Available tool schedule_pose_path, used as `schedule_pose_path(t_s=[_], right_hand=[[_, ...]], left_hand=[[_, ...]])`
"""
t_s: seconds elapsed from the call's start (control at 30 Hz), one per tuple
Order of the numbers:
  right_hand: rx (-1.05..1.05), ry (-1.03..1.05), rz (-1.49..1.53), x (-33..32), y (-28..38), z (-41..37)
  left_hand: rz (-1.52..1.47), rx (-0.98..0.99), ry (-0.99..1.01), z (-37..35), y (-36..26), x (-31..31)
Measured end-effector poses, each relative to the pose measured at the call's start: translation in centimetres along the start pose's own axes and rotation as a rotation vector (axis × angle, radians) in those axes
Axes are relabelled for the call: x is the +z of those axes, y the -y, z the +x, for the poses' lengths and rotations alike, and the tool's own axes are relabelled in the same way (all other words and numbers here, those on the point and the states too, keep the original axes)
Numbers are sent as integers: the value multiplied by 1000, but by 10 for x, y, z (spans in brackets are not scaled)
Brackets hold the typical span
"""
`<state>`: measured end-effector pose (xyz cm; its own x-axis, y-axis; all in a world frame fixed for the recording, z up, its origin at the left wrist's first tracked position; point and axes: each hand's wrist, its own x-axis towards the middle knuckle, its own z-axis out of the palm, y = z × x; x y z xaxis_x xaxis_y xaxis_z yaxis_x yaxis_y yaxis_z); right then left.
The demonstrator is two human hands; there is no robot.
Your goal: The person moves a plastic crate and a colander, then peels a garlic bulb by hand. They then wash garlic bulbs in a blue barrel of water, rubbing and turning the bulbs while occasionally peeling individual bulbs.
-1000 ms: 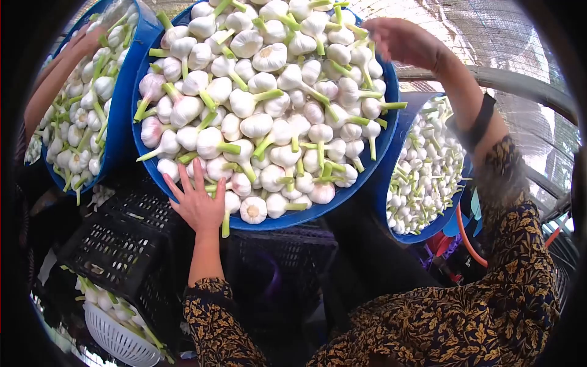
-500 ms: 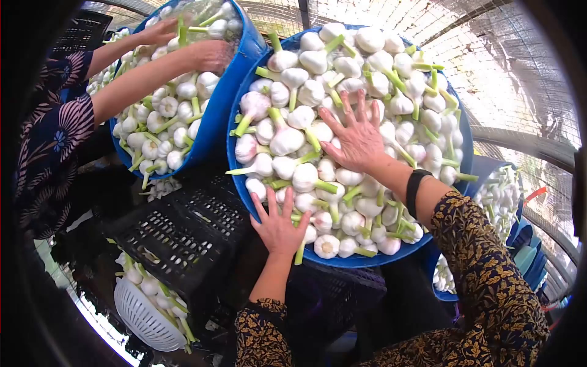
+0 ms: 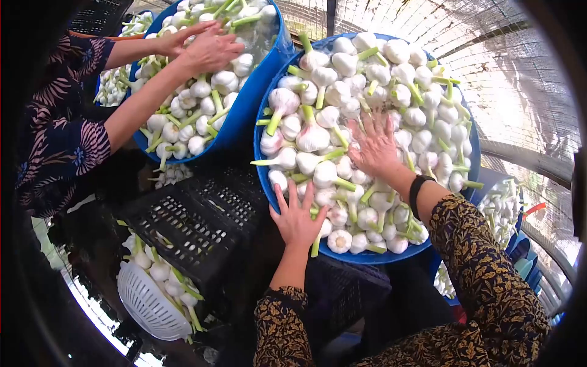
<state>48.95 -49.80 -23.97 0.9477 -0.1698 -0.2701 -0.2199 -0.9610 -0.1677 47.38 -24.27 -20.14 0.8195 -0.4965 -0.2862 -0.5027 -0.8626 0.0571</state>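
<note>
White, green-stemmed garlic bulbs (image 3: 312, 136) fill a round blue plastic tub (image 3: 361, 259); I'd keep right hand (image 3: 375, 150) light, left hand (image 3: 297, 222) steady (both grips spread apart).

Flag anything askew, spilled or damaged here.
One oddity: the white slotted basket at lower left appears tilted, with green garlic stems poking past its rim; the wide lens may exaggerate the lean. No damage stands out on the central blue tub or its heaped garlic bulbs.

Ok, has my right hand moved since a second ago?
Yes. Judged against the blue tub, the right hand has moved inward, from the upper right rim onto the garlic near the middle.
</note>
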Motion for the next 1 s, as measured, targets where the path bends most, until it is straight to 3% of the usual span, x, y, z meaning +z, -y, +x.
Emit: schedule_pose_path(t_s=[0.17,0.3,0.4,0.47,0.5,0.6,0.67,0.7,0.77,0.87,1.0], right_hand=[[-11,23,172,-7,2,-61],[7,-30,118,30,0,-29],[-31,-39,51,14,0,-32],[-62,292,55,-27,5,-35],[-56,267,42,-49,1,-19],[-185,-96,234,-97,-8,36],[-283,-587,-10,-70,-4,113],[-291,-594,-2,-60,5,126],[-146,-379,10,-40,14,136],[-164,-162,110,-45,9,94],[-282,-327,55,0,-2,109]], left_hand=[[38,2,7,-1,-4,-1],[66,7,-6,-1,-2,4],[71,-3,2,-4,-2,2],[53,-17,14,0,-3,1],[46,-16,20,1,-3,0],[50,-24,24,-2,-3,-2],[39,-25,64,2,-2,-2],[25,1,17,1,-1,0],[21,-13,33,4,-2,1],[14,-5,41,3,0,1],[-8,8,30,2,1,2]])
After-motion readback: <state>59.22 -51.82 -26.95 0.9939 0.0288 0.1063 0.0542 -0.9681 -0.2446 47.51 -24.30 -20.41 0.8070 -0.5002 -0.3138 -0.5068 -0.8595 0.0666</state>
